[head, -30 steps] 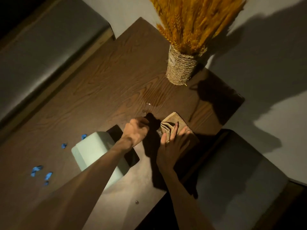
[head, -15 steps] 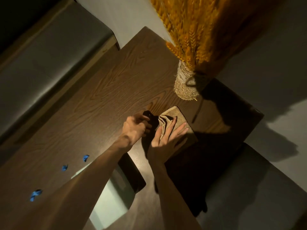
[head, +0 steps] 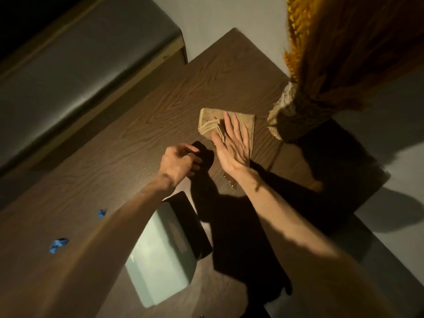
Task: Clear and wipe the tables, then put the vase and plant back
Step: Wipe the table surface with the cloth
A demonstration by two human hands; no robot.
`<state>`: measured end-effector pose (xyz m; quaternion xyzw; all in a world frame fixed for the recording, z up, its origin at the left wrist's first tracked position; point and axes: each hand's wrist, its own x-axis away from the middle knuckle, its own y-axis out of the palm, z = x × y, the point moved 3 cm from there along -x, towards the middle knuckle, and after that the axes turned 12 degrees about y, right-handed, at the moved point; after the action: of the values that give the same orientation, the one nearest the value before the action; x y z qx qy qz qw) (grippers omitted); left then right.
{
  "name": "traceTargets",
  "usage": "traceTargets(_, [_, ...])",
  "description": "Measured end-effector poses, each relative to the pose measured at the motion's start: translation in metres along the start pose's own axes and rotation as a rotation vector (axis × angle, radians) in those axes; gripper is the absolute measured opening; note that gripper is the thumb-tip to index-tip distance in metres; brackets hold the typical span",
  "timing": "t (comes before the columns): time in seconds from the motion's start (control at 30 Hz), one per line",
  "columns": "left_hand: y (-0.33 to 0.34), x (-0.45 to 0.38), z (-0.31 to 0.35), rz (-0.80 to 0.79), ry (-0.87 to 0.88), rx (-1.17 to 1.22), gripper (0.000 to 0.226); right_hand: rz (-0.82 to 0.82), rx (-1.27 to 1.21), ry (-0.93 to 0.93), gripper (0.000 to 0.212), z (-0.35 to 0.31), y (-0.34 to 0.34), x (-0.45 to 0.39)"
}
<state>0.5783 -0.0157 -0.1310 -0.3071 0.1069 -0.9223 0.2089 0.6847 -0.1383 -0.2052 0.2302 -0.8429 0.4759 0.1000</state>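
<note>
Head view: my right hand (head: 231, 143) lies flat, fingers straight and spread, pressing the folded cloth (head: 212, 121) onto the table (head: 137, 131) so it wipes evenly; my left hand (head: 177, 162) hovers at its 8 o'clock, fingers loosely curled, holding nothing I can see; vase (head: 286, 115) with dried plant (head: 298, 42) stands at the cloth's 3 o'clock, near, not yet moved; blue scraps (head: 58, 244) and a pale box (head: 160, 255) remain at 7 o'clock.

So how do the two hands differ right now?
The right hand lies flat with straight fingers on the folded cloth; the left hand is curled loosely and touches no cloth. The right sits nearer the vase, the left nearer the tissue box. Both are bare and over the table.
</note>
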Motion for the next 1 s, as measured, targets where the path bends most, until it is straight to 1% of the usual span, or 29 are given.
traceTargets(0.03, [-0.005, 0.002, -0.003, 0.013, -0.002, -0.001, 0.024, -0.014, 0.062, -0.084, 0.066, 0.0, 0.0, 0.0])
traceTargets(0.13, [-0.011, 0.009, -0.009, 0.039, -0.004, -0.005, 0.023, -0.025, 0.288, -0.418, 0.058, 0.006, 0.0, 0.013])
traceTargets(0.2, [-0.012, 0.017, -0.011, 0.04, -0.012, -0.011, 0.023, -0.058, 0.374, -0.53, 0.06, 0.015, 0.001, 0.025])
traceTargets(0.27, [-0.01, 0.028, -0.012, 0.007, -0.03, -0.022, 0.022, -0.09, 0.409, -0.566, 0.067, 0.028, -0.001, 0.041])
traceTargets(0.33, [-0.009, 0.039, -0.01, -0.046, -0.038, -0.039, 0.021, -0.12, 0.37, -0.564, 0.068, 0.042, -0.005, 0.062])
traceTargets(0.47, [-0.009, 0.053, -0.01, -0.099, -0.038, -0.062, 0.022, -0.24, 0.188, -0.456, 0.055, 0.069, -0.006, 0.091])
traceTargets(0.5, [-0.01, 0.055, -0.01, -0.12, -0.026, -0.081, 0.022, -0.241, 0.165, -0.443, 0.053, 0.075, -0.006, 0.099])
traceTargets(0.53, [-0.01, 0.058, -0.01, -0.148, -0.01, -0.106, 0.022, -0.191, 0.166, -0.454, 0.05, 0.082, -0.005, 0.109])
traceTargets(0.6, [-0.008, 0.062, -0.008, -0.197, 0.009, -0.15, 0.022, 0.0, 0.246, -0.49, 0.052, 0.095, -0.002, 0.128])
traceTargets(0.7, [-0.002, 0.058, -0.003, -0.229, 0.036, -0.188, 0.023, 0.177, 0.359, -0.417, 0.069, 0.101, 0.011, 0.137])
traceTargets(0.77, [-0.001, 0.047, -0.003, -0.237, 0.065, -0.215, 0.023, 0.26, 0.367, -0.305, 0.072, 0.093, 0.014, 0.122])
traceTargets(0.87, [-0.004, 0.027, -0.007, -0.221, 0.07, -0.222, 0.023, 0.388, 0.343, -0.123, 0.064, 0.077, 0.011, 0.095])
traceTargets(1.0, [-0.007, 0.005, -0.007, -0.101, 0.103, -0.193, 0.022, 0.53, 0.174, -0.088, 0.052, 0.061, 0.0, 0.047])
